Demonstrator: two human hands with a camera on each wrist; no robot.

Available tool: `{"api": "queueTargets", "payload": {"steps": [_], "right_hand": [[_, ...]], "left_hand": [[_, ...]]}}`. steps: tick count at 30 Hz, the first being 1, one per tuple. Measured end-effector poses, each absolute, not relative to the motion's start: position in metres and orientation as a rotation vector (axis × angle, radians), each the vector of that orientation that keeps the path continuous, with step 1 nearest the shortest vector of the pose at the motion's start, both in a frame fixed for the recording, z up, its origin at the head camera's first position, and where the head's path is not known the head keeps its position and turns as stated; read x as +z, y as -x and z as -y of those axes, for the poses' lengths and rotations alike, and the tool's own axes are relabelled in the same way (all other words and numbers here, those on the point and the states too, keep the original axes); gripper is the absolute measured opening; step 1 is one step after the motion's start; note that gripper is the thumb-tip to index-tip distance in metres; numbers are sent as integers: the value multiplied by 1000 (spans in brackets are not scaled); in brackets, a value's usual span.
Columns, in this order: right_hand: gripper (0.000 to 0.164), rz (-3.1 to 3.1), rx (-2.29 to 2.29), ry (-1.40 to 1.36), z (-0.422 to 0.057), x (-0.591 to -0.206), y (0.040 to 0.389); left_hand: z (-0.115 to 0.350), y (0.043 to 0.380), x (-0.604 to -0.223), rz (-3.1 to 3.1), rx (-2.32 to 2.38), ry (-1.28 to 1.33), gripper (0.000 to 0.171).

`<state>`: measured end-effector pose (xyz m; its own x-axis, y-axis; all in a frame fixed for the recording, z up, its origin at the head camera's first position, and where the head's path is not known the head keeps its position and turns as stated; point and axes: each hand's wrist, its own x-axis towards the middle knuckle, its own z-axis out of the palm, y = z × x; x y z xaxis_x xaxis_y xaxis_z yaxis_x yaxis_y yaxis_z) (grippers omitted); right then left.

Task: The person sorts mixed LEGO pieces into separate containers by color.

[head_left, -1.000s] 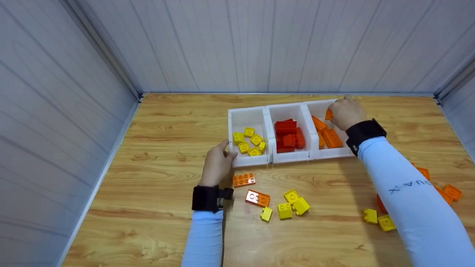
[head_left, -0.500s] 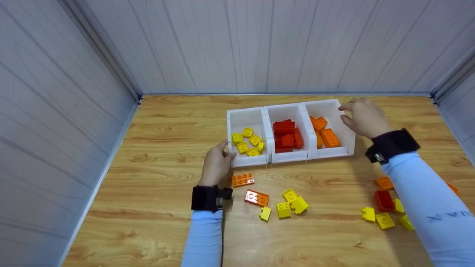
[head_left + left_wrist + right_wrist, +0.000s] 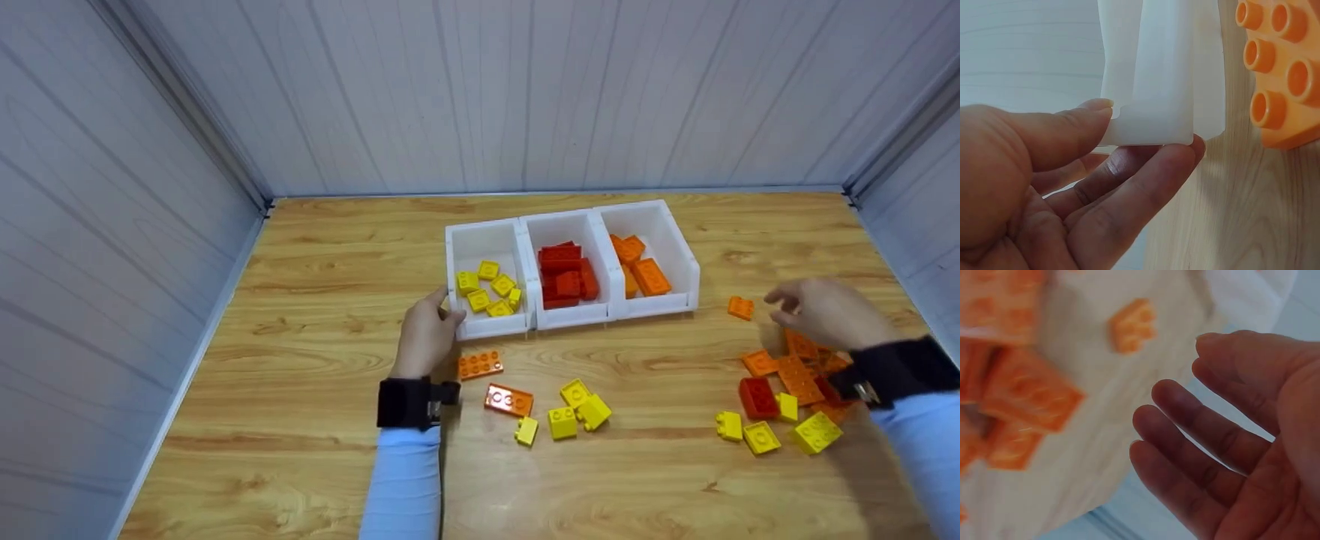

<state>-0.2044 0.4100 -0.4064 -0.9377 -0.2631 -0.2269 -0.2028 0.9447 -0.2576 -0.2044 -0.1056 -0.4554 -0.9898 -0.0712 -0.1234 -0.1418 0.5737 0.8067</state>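
Observation:
My left hand (image 3: 426, 339) grips the front left corner of a white three-part bin (image 3: 493, 327). In the left wrist view the thumb lies on the bin's wall (image 3: 1157, 112) and the fingers curl beneath it. Yellow bricks (image 3: 502, 285) lie in the left compartment, red bricks (image 3: 561, 259) in the middle, orange bricks (image 3: 651, 277) in the right. My right hand (image 3: 832, 315) hovers empty at the right with loosely bent, spread fingers. Beside its fingertips is a small orange brick (image 3: 741, 307); a heap of orange bricks (image 3: 799, 381) lies below it.
A red brick (image 3: 758, 397) and several yellow bricks (image 3: 817, 433) lie at the heap's near side. In front of the bin are two flat orange bricks (image 3: 508, 400) and a yellow cluster (image 3: 594, 412). Panel walls (image 3: 480, 97) bound the wooden table (image 3: 315, 450).
My right hand let go of an orange brick in the right compartment, then moved right and toward me over the loose bricks. My left hand keeps its grip on the bin.

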Motion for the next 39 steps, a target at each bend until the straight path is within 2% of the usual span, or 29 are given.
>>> {"api": "queueTargets", "payload": {"steps": [8, 15, 19, 23, 26, 30, 39], "right_hand": [[36, -2925, -369, 186, -440, -445, 186], [46, -2985, -354, 86, -439, -457, 180], [51, -3016, -323, 112, -431, -460, 179], [48, -3124, -265, 219, -422, -464, 176], [51, -3150, -234, 248, -415, -465, 175], [60, -3034, -253, 154, -407, -462, 179], [56, -2900, -466, 26, -400, -432, 191]], "left_hand": [[110, 204, -456, -2690, 1394, 246, 52], [110, 205, -457, -2686, 1384, 252, 53], [110, 204, -457, -2690, 1385, 251, 53], [109, 203, -457, -2730, 1408, 181, 51], [109, 202, -457, -2749, 1424, 142, 51], [108, 202, -455, -2738, 1431, 152, 51], [106, 202, -453, -2724, 1428, 157, 53]]}}
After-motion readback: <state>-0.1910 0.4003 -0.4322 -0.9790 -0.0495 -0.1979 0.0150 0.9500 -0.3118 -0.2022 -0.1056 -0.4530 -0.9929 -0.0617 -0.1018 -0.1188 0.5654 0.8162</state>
